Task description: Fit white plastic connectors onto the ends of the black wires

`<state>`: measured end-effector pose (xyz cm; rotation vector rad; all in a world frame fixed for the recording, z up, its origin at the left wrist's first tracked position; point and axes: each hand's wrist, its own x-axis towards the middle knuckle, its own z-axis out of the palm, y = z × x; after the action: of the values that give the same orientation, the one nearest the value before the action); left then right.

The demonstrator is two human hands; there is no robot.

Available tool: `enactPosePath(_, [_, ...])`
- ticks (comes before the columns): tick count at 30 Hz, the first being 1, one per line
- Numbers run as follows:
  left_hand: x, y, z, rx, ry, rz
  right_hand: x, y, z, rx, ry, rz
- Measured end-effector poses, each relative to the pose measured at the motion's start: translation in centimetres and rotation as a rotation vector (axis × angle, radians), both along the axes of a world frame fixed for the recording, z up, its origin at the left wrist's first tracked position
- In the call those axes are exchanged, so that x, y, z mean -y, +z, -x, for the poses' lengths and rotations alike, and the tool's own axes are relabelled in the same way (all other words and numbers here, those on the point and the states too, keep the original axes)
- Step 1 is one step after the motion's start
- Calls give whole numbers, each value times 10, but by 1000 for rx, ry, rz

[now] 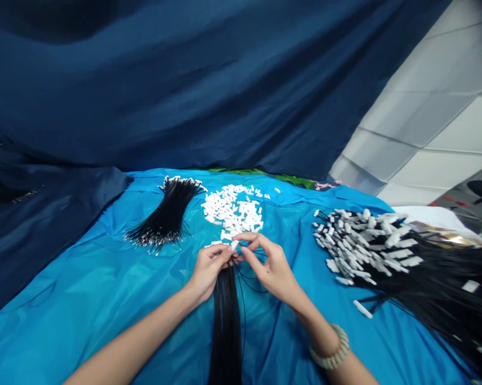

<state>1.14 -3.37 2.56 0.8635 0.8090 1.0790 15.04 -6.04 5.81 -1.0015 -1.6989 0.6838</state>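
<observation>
My left hand (212,267) is closed, pinching a small white plastic connector (234,245) between thumb and fingers. Facing it, my right hand (269,266) is closed with thumb and forefinger on a thin black wire (246,247) at the connector's end. A long bundle of black wires (226,326) runs from beneath my hands toward me. Just beyond my fingers lies a loose pile of white connectors (235,208). How far the wire goes into the connector is too small to make out.
Left of the pile lies a bundle of short black wires (170,211) with metal tips. At the right is a large heap of black wires (445,262) with white connectors (361,240). Blue cloth (104,289) covers the surface; a dark blue curtain (184,85) hangs behind.
</observation>
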Motion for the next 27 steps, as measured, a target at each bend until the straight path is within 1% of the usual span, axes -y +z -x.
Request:
enactPosePath(6, [0,0,0,62,-36,12,-2,1,0,-86,15,59])
enactPosePath(16, [0,1,-1,100,0,35,-4,-1,1,-47,-44,-6])
enactPosePath(27, [0,3,-2,84,7,37,-4,-2,1,-52,-69,-6])
